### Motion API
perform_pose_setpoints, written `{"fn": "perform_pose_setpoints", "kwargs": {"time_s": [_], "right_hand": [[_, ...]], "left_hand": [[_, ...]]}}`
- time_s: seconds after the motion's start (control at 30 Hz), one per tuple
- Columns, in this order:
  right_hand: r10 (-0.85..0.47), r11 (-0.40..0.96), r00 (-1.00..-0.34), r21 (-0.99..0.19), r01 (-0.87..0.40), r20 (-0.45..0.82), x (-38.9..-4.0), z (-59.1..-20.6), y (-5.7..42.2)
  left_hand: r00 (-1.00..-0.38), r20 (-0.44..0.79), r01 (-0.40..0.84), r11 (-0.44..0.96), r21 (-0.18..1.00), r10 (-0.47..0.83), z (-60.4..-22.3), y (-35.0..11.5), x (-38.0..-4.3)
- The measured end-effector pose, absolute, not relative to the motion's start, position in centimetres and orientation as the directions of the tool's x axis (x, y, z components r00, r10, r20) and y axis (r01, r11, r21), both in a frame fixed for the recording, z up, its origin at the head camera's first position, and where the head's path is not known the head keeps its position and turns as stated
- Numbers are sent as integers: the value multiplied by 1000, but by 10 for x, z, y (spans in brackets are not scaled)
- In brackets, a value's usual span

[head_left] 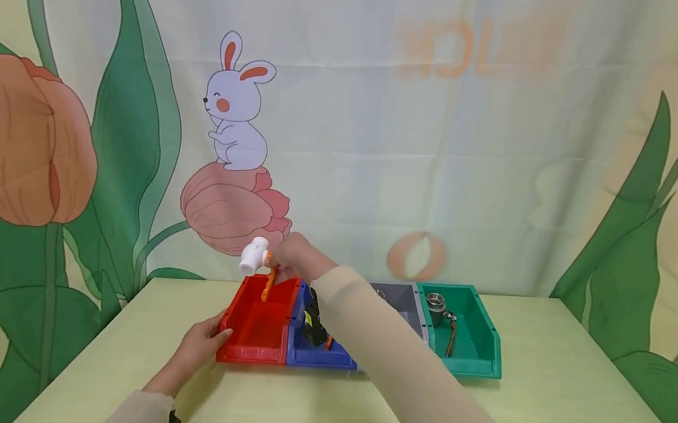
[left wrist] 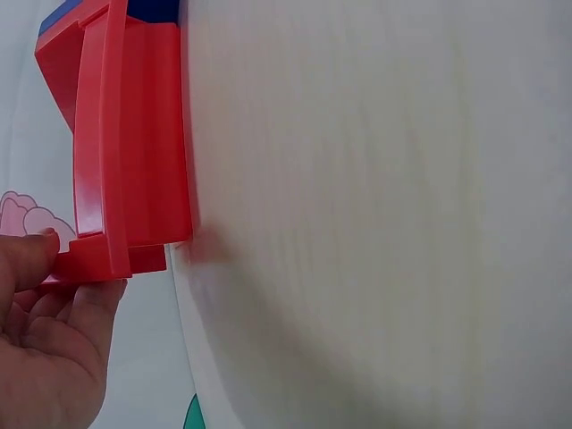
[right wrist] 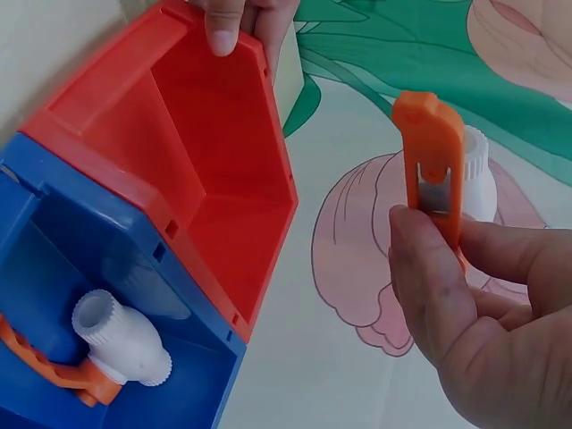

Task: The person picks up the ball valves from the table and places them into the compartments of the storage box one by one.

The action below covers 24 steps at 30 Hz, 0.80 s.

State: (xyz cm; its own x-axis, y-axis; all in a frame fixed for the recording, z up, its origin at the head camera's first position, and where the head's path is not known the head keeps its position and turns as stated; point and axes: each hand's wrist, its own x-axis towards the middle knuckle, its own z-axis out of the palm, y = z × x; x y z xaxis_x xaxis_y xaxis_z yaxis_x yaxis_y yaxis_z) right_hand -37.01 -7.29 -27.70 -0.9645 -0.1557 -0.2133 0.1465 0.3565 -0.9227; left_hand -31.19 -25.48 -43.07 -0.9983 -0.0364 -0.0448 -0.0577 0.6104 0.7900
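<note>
My right hand (head_left: 293,257) pinches a white plastic ball valve (head_left: 253,257) by its orange lever handle, holding it above the back of the red bin (head_left: 257,354). In the right wrist view, the fingers close round the orange handle (right wrist: 435,147), and the white valve body (right wrist: 479,183) shows behind it. My left hand (head_left: 199,342) grips the left front edge of the red bin, with its thumb over the rim. Another white valve (right wrist: 125,344) with an orange handle lies in the blue bin (right wrist: 98,197).
A grey bin (head_left: 400,290), partly behind my right sleeve, and a green bin (head_left: 474,367) continue the row to the right. The green bin holds a metal valve (head_left: 436,304) with a lever. A printed curtain (head_left: 342,142) hangs behind the table (head_left: 570,373).
</note>
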Motion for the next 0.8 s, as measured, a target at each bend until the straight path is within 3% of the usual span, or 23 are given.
{"fn": "perform_pose_setpoints", "kwargs": {"time_s": [0.27,0.8], "right_hand": [[-115,423,-970,-894,148,-215,-378,-288,-79],[-183,457,-958,-882,117,-222,-385,-323,-82]], "left_hand": [[-999,-37,-49,615,787,-33,-432,-256,-311],[-999,-32,-46,604,795,-34,-432,-257,-309]]}}
